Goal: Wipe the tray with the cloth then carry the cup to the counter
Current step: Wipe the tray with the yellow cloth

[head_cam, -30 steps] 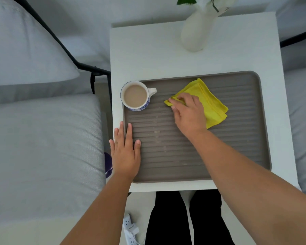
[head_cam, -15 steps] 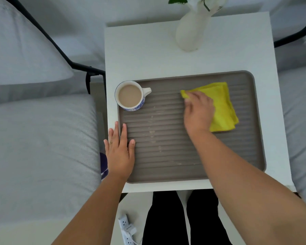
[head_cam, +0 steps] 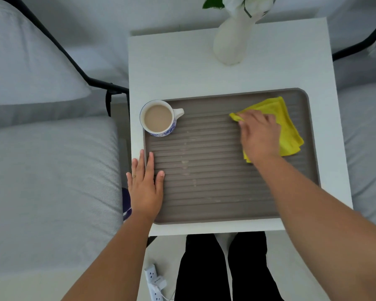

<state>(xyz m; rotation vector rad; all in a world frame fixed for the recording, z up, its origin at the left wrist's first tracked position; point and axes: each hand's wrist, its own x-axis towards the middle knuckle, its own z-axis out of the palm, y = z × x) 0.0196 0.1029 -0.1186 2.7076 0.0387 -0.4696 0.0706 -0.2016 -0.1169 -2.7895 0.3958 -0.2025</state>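
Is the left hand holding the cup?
No, the left hand lies flat on the tray edge, apart from the cup.

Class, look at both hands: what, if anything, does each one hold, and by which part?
The right hand presses the cloth by its left part. The left hand holds nothing; it rests flat on the tray at its left edge.

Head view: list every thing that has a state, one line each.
cup: upright, full of milky drink, at the tray's far left corner.
tray: flat on the table, pale spill marks on its ridges.
cloth: folded, pressed on the tray.
right hand: pressing on the cloth.
left hand: flat on the tray's left edge.
vase: upright.
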